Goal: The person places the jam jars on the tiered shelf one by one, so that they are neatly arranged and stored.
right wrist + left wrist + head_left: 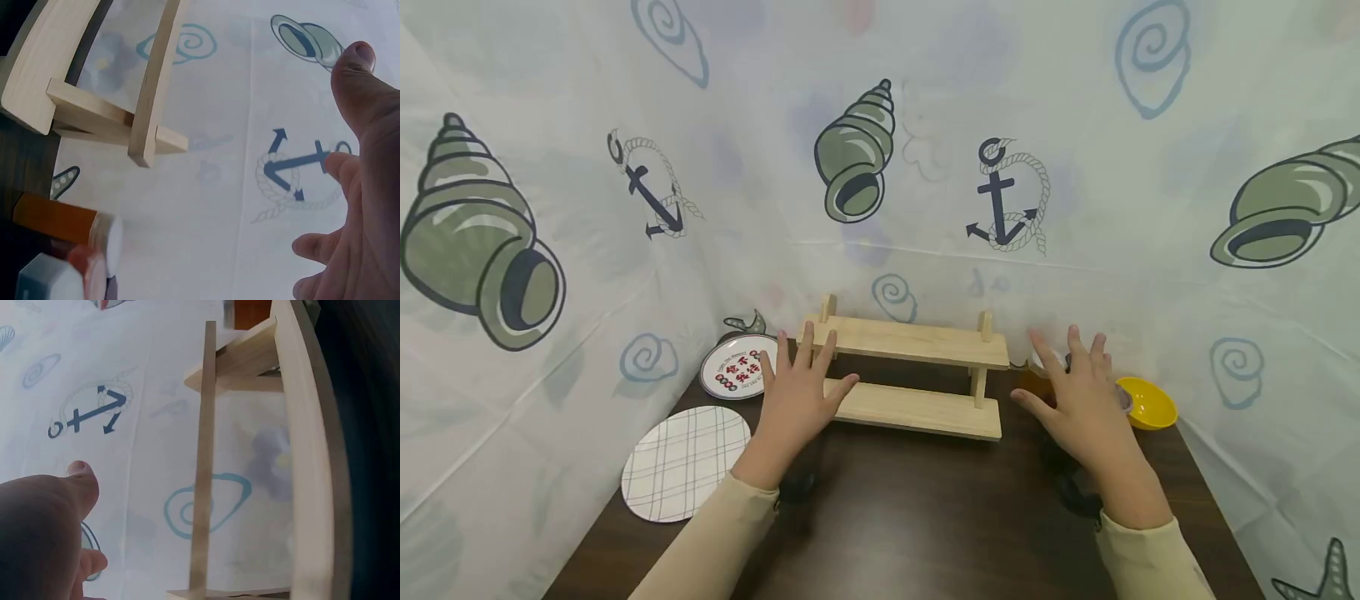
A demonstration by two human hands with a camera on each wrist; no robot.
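Note:
My left hand (797, 404) is held over the table with its fingers spread, overlapping the left end of a two-tier wooden shelf (917, 408) in the head view. Nothing is in its grasp. To the right of the shelf, my right hand (1090, 408) is also raised with fingers apart and holds nothing. Behind it, partly hidden, stand several containers. The right wrist view shows an orange-brown jar (56, 219) with a white lid among them, beside a pale capped container (50, 281). A yellow bowl (1150, 404) lies just right of that hand.
An oval white plate (733, 367) with red characters leans at the back left. In front of it lies a round white plaid plate or mat (685, 467). A shell-and-anchor patterned cloth (760, 167) walls the dark wooden table (925, 517) at the back and sides.

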